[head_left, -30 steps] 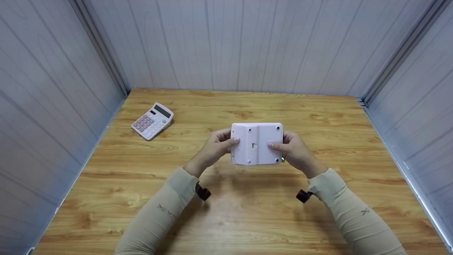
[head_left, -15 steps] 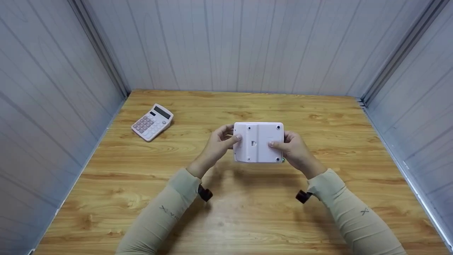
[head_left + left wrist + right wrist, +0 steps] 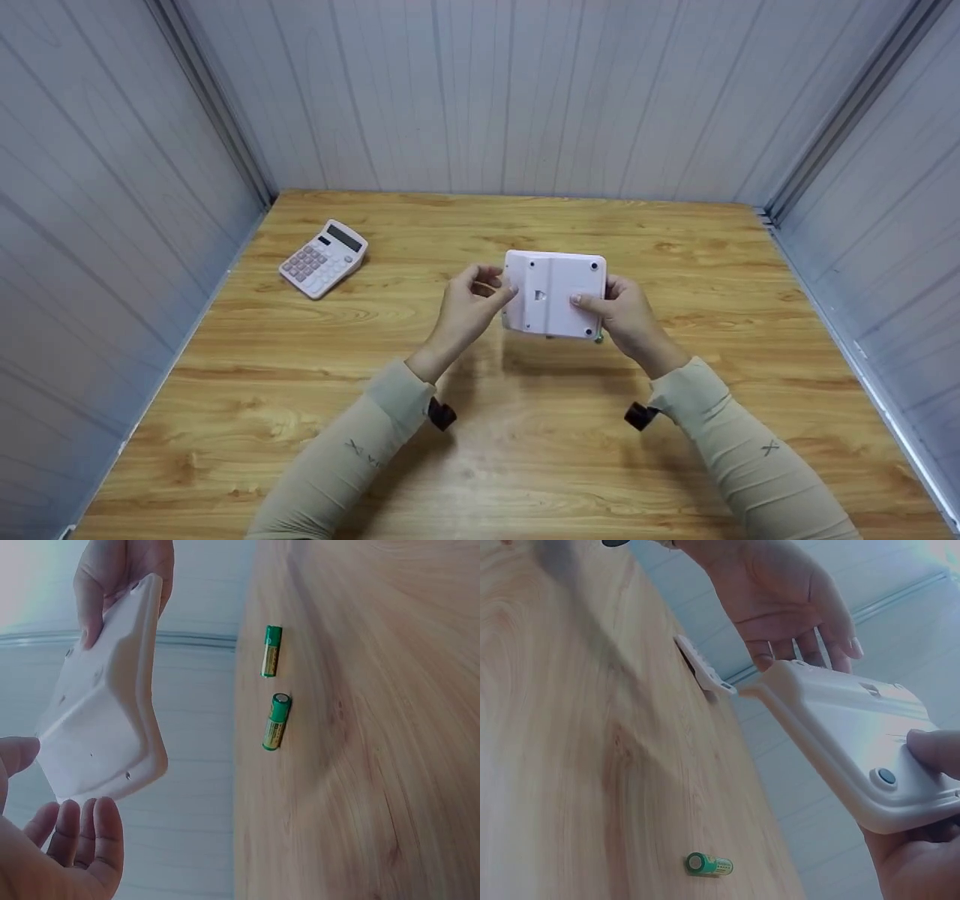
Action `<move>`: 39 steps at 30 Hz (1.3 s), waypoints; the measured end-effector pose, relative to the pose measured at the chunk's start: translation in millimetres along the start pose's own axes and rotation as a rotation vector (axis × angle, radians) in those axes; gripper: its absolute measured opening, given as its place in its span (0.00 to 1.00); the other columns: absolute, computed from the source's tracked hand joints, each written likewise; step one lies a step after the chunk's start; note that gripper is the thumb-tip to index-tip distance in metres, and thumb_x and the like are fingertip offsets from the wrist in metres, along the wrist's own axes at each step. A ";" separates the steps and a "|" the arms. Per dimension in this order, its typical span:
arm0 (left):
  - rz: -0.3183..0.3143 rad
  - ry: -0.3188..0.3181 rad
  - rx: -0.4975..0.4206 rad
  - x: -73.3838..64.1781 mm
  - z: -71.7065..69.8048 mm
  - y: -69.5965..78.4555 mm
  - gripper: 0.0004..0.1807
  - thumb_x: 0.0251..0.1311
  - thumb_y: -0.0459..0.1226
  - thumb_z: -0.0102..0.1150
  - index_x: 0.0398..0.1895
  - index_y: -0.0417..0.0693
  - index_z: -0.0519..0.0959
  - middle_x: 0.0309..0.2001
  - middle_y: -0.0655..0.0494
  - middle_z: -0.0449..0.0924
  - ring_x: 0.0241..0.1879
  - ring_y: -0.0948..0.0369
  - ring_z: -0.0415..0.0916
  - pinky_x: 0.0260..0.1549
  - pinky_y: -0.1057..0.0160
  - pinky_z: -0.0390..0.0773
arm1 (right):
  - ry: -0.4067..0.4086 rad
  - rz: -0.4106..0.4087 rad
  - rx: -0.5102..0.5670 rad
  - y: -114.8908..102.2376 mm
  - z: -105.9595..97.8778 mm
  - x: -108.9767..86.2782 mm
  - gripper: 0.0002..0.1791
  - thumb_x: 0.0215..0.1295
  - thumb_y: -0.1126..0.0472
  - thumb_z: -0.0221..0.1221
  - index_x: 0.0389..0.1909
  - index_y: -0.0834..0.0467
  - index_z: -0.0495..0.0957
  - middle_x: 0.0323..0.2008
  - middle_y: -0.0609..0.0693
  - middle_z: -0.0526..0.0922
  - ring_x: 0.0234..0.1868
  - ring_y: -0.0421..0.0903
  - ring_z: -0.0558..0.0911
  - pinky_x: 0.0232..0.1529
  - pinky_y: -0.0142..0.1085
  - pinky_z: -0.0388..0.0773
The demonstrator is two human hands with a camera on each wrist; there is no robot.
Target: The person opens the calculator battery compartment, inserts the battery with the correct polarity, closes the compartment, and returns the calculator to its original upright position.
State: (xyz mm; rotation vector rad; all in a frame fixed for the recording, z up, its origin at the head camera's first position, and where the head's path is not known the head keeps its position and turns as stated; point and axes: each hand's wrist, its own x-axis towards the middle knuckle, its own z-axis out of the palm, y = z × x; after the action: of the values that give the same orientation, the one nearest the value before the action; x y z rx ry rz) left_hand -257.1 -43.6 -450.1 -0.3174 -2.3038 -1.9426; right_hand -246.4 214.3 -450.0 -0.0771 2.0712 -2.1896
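Note:
A pale pink calculator (image 3: pixel 559 296) is held above the table with its underside facing up; rubber feet, screws and a small latch notch show on it. My right hand (image 3: pixel 631 322) grips its right edge, thumb pressed on the back and fingers beneath. My left hand (image 3: pixel 466 306) is at the opposite edge, fingers loose and spread; the thumb tip is at the case, and whether it touches is unclear. In the left wrist view two green batteries, one (image 3: pixel 272 651) and another (image 3: pixel 277 721), lie on the table below. The calculator's key side is hidden.
A second pink calculator (image 3: pixel 324 259) lies keys up at the back left of the wooden table (image 3: pixel 465 465). Panelled walls (image 3: pixel 480 97) enclose the back and both sides. One green battery (image 3: pixel 709 864) also shows in the right wrist view.
The held calculator has shifted slightly right and away from me and tilted a little. My left hand has moved right, its fingers looser at the edge. The right hand keeps its grip.

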 end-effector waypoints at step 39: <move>0.072 0.072 0.141 1.3 27.2 -2.6 0.20 0.61 0.30 0.73 0.57 0.35 0.86 0.46 0.41 0.91 0.41 0.52 0.91 0.38 0.63 0.91 | 0.093 -0.221 -0.243 1.3 31.5 -6.9 0.21 0.71 0.70 0.68 0.63 0.73 0.81 0.54 0.70 0.89 0.52 0.52 0.91 0.48 0.37 0.91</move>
State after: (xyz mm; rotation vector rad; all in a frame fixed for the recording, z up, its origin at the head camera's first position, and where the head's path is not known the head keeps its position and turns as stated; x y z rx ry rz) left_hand -257.6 -17.2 -457.1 -0.3071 -2.3342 -1.7192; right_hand -235.7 183.9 -449.1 -0.2422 2.4811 -2.0790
